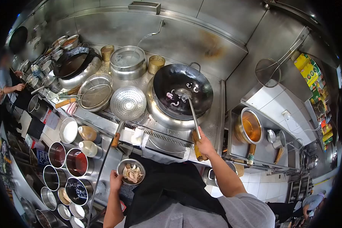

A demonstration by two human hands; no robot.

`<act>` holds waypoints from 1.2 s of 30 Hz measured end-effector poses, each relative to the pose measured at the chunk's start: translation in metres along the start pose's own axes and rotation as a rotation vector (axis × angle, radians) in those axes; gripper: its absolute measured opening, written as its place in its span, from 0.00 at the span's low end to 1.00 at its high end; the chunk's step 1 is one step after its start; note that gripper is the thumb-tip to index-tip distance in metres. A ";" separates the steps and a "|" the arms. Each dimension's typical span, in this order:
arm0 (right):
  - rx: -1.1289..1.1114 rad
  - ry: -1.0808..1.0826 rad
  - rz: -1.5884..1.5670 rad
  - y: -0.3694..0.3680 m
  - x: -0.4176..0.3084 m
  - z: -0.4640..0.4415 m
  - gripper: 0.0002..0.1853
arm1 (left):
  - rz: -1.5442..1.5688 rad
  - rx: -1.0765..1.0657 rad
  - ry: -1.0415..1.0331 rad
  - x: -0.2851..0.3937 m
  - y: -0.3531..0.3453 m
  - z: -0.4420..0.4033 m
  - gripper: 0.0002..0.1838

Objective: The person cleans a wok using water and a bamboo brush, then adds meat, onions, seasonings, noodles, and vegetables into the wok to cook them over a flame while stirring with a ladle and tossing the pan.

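My right hand is closed around the long handle of a ladle. The ladle's head rests inside a black wok, among several pale, curled food pieces. At the counter's front, my left hand grips the edge of a small metal bowl. Pale sliced pieces, perhaps meat, lie in that bowl. Between the wok and a round wire strainer sits a perforated skimmer, its wooden handle toward me.
Left of me stand several metal pots of sauces and seasonings and two squeeze bottles. A second wok and a lidded pot are behind. A pot of amber liquid stands right. Other people appear at both sides.
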State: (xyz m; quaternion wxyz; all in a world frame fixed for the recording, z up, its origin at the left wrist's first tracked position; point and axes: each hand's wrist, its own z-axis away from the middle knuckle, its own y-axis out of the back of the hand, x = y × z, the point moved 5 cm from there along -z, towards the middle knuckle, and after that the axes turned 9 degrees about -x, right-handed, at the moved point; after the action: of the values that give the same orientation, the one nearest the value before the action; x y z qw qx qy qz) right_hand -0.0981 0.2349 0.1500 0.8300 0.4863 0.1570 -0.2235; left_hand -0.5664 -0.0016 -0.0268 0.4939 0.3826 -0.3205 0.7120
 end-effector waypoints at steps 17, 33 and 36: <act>-0.164 0.024 -0.140 0.008 -0.024 0.023 0.46 | -0.322 -0.311 -0.031 0.068 -0.082 -0.067 0.10; -0.153 0.173 -0.410 -0.014 0.000 -0.033 0.45 | -0.120 -0.074 -0.019 0.059 -0.084 0.011 0.10; -0.103 0.210 -0.319 -0.003 0.007 -0.028 0.45 | -0.156 -0.099 -0.053 0.059 -0.091 0.011 0.10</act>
State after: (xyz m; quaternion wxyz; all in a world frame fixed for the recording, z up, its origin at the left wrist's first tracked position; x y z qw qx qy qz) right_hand -0.0949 0.2567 0.1314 0.7869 0.4330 0.3288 -0.2920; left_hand -0.4908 0.0445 0.0365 0.5573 0.4002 -0.3378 0.6443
